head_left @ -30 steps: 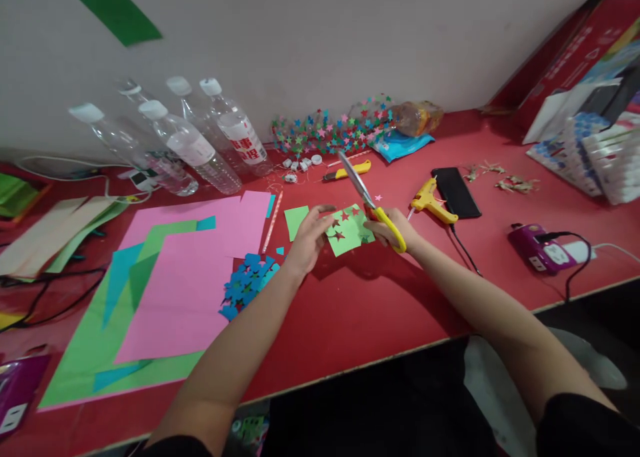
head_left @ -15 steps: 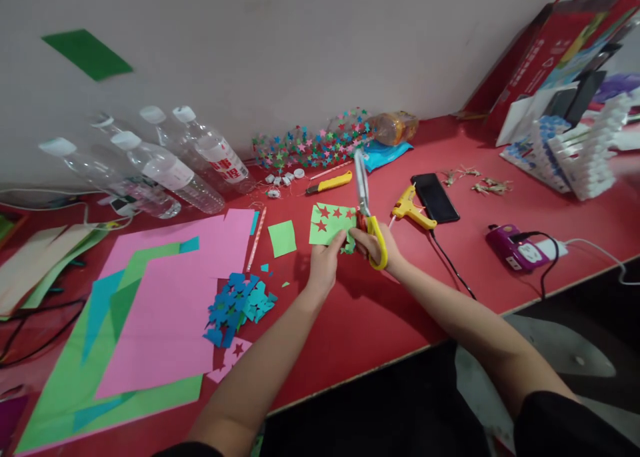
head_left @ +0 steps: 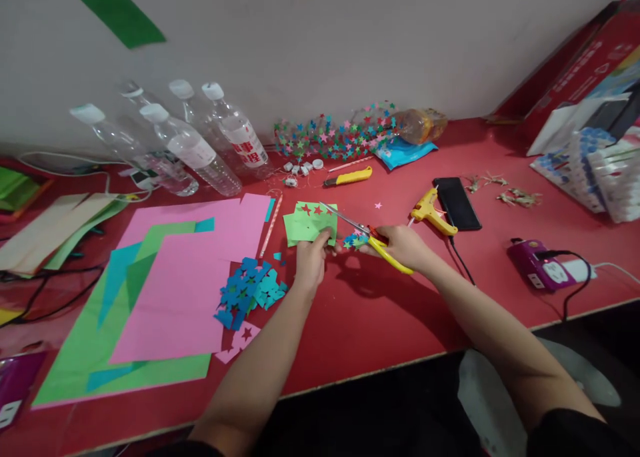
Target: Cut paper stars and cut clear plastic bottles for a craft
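I have a red surface [head_left: 350,324] against a grey wall [head_left: 330,50], clear bottles [head_left: 195,149] at its back left. Near the middle, my left fingers [head_left: 323,238] pinch light-green paper [head_left: 311,226], star-shaped holes along its far edge; my right fingers [head_left: 395,235] hold yellow-handled scissors [head_left: 393,258], blades reaching across the paper.

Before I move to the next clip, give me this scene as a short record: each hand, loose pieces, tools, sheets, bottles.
Left hand: holds green paper with star-shaped holes
Right hand: holds yellow-handled scissors
Loose pieces: small stars near the scissors
Tools: utility knife; glue gun beside black phone
Sheets: pink, green, blue
Bottles: five, clear, near the wall
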Action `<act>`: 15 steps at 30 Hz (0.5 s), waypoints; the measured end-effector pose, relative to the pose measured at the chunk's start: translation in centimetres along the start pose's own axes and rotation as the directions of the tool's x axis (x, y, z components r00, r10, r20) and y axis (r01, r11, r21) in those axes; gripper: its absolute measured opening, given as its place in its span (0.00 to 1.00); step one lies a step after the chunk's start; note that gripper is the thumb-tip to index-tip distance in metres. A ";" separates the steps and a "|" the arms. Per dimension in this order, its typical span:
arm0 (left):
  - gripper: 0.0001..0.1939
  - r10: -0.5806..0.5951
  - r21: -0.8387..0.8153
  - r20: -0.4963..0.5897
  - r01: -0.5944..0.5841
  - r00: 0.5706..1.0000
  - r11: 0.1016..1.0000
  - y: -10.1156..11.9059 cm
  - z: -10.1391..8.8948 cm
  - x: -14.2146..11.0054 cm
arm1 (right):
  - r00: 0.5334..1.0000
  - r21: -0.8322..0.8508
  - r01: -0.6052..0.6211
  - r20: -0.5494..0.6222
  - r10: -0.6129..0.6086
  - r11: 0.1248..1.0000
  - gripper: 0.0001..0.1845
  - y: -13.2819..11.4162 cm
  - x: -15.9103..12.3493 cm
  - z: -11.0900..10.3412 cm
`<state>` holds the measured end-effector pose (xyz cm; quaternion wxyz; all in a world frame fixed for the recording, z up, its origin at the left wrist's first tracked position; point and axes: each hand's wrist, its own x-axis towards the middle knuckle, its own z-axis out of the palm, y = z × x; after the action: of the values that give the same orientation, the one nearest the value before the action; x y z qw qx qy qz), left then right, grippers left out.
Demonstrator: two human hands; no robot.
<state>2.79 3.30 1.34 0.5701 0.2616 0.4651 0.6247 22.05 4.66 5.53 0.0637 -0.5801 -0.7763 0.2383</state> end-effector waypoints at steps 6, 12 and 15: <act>0.10 0.055 0.030 -0.024 -0.054 0.998 0.998 1.2 1.4 0.7 | 0.999 0.181 -0.047 0.027 0.043 0.982 0.31 2.0 -0.9 0.4; 0.10 0.114 0.029 0.066 -0.116 0.991 0.993 2.9 3.6 2.2 | 0.999 0.373 0.018 0.018 -0.027 0.928 0.31 2.0 -1.3 0.1; 0.09 0.148 0.054 0.097 -0.154 0.984 0.987 3.6 4.1 2.6 | 0.999 0.423 0.022 0.026 -0.037 0.906 0.30 1.6 -1.6 -0.2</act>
<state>4.04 7.19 5.73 0.5337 0.3423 0.4359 0.6387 24.00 3.58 5.28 0.1784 -0.5366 -0.7159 0.4094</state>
